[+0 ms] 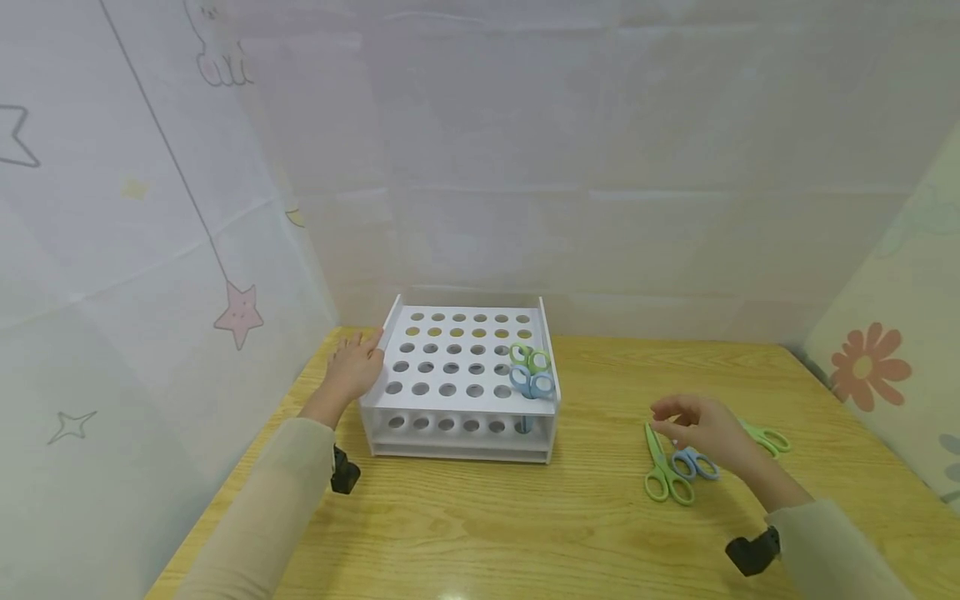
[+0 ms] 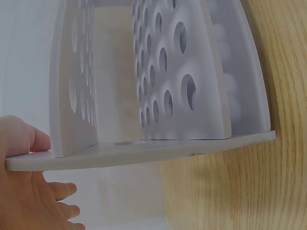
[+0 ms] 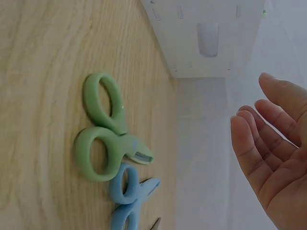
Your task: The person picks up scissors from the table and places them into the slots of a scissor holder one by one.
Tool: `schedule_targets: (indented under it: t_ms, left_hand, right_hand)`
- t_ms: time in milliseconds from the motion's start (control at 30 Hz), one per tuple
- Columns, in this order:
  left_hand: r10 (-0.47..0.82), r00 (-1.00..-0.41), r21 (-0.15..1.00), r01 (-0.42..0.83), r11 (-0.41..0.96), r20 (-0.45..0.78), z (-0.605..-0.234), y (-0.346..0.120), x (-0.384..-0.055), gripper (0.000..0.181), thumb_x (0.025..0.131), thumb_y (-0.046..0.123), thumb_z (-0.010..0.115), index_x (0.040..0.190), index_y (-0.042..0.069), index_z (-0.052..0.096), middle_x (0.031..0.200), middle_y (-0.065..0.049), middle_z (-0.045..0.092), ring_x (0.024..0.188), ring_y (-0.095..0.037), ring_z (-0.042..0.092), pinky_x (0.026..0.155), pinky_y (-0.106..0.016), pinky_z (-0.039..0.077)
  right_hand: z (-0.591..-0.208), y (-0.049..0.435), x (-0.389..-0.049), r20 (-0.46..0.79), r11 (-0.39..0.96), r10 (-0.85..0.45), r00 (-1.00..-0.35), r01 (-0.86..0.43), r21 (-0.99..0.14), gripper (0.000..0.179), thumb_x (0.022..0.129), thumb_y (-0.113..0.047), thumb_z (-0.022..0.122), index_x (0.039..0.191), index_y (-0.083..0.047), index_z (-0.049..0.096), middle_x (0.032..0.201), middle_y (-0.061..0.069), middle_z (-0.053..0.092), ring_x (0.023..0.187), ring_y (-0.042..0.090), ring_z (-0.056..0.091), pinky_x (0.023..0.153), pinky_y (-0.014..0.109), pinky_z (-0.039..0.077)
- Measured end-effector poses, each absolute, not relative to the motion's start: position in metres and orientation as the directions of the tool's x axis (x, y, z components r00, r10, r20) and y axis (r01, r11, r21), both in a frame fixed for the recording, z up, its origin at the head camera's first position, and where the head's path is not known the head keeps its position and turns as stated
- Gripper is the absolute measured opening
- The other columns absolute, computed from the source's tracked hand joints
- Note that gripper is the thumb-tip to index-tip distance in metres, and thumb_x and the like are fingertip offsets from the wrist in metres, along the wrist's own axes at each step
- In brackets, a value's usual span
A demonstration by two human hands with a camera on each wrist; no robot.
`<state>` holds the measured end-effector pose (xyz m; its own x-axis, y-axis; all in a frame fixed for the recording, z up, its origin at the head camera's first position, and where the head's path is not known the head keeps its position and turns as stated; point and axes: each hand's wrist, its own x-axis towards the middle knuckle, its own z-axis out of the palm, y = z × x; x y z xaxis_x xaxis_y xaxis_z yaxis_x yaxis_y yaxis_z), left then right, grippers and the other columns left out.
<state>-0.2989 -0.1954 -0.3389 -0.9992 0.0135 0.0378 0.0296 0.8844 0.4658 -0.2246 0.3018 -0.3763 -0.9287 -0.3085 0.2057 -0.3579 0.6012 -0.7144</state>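
My left hand (image 1: 354,367) grips the left side wall of a white rack (image 1: 461,403) with rows of round holes; in the left wrist view the thumb lies on one face of the panel, the fingers (image 2: 60,190) on the other. Green-handled scissors (image 1: 530,361) and blue-handled scissors (image 1: 531,384) stand handles up in holes on the rack's right side. Over the table at right, my right hand (image 1: 701,429) hovers with fingers loosely bent, holding nothing. Below it lie green scissors (image 1: 664,472), blue scissors (image 1: 693,457) partly hidden by the hand, and another green pair (image 1: 767,437).
A wooden table (image 1: 450,525) bears everything, with patterned white cloth (image 1: 480,167) hung behind and at both sides. In the right wrist view the rack's side wall (image 3: 184,40) shows an oblong slot. Each wrist wears a small black camera (image 1: 752,552).
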Motion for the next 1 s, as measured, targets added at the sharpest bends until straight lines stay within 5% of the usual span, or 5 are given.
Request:
schedule_targets:
  t_ms: [233, 433, 1000]
  left_hand:
    - [0.013, -0.999, 0.468, 0.028, 0.883, 0.035, -0.337, -0.195, -0.298, 0.054, 0.095, 0.025, 0.019, 0.147, 0.01, 0.019, 0.149, -0.026, 0.008, 0.133, -0.048, -0.003, 0.105, -0.058, 0.0]
    - [0.012, -0.999, 0.468, 0.025, 0.883, 0.031, -0.335, -0.194, -0.297, 0.054, 0.095, 0.025, 0.019, 0.147, 0.01, 0.02, 0.148, -0.026, 0.009, 0.132, -0.049, -0.002, 0.105, -0.058, 0.0]
    - [0.012, -0.999, 0.462, 0.026, 0.887, 0.032, -0.335, -0.195, -0.295, 0.053, 0.096, 0.024, 0.019, 0.147, 0.009, 0.02, 0.148, -0.027, 0.009, 0.132, -0.049, -0.002, 0.105, -0.058, 0.0]
  right_hand:
    - [-0.388, 0.313, -0.219, 0.158, 0.643, -0.315, -0.936, -0.333, -0.689, 0.036, 0.088, -0.024, 0.062, 0.114, 0.001, 0.059, 0.1, 0.01, 0.061, 0.076, 0.021, 0.06, 0.058, 0.03, 0.05]
    - [-0.399, 0.319, -0.213, 0.147, 0.656, -0.348, -0.926, -0.352, -0.667, 0.033, 0.086, -0.02, 0.065, 0.109, 0.004, 0.06, 0.091, 0.004, 0.063, 0.067, 0.014, 0.058, 0.053, 0.026, 0.049]
    - [-0.422, 0.329, -0.209, -0.021, 0.587, -0.513, -0.858, -0.333, -0.738, 0.023, 0.084, -0.012, 0.065, 0.1, 0.004, 0.06, 0.085, 0.005, 0.059, 0.072, 0.008, 0.055, 0.057, 0.026, 0.051]
